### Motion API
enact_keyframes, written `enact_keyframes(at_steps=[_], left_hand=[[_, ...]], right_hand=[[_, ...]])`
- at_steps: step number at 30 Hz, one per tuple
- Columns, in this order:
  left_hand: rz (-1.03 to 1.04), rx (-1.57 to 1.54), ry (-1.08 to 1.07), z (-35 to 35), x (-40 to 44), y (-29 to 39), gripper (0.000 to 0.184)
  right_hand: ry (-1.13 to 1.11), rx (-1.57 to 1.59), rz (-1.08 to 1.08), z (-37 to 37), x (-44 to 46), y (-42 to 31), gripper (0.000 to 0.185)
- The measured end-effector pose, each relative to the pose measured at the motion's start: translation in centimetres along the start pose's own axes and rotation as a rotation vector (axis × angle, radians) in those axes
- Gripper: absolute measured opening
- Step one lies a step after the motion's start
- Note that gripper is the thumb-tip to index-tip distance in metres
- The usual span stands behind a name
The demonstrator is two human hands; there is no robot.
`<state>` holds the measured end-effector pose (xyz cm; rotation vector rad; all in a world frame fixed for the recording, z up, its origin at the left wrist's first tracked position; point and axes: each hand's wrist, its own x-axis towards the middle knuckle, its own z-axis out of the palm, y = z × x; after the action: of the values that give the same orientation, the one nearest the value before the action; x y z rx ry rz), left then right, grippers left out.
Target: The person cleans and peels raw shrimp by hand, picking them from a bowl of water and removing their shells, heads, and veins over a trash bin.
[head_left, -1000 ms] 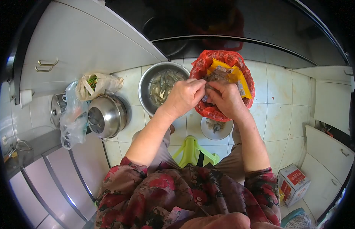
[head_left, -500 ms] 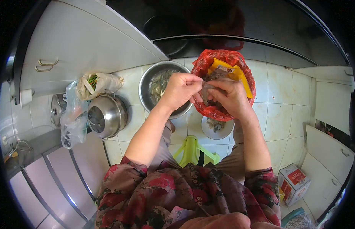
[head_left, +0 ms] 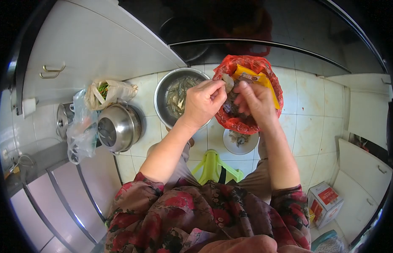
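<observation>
My left hand (head_left: 204, 102) is closed, pinching a greyish shrimp (head_left: 228, 83) between thumb and fingertips at the left rim of a red plastic bag (head_left: 277, 80). My right hand (head_left: 260, 102), slightly blurred, hangs over the bag with thumb and fingers apart and nothing visible in it. Inside the bag are dark scraps and a yellow packet (head_left: 270, 89). A metal basin (head_left: 158, 98) to the left holds several shrimp in water. Just below the bag, a white bowl (head_left: 241, 149) holds peeled-looking shrimp pieces.
A green plastic stool (head_left: 211, 165) stands between my legs. To the left are a lidded steel pot (head_left: 120, 130), a clear plastic bag (head_left: 81, 137) and a cloth bag (head_left: 116, 90) with greens. Black glossy panels (head_left: 264, 29) border the far side. A red-white box (head_left: 326, 202) sits lower right.
My right hand has let go of the shrimp and moved apart from my left hand, its fingers spreading over the bag. The shrimp stays in my left hand.
</observation>
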<state>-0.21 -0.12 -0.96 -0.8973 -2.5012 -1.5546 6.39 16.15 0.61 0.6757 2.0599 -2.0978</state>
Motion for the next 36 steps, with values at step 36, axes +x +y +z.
enact_keyframes(at_steps=[36], left_hand=[[-0.077, -0.131, -0.163, 0.3, 0.4, 1.7, 0.026]], right_hand=[[0.092, -0.452, -0.401, -0.5, 0.1, 0.8, 0.024]])
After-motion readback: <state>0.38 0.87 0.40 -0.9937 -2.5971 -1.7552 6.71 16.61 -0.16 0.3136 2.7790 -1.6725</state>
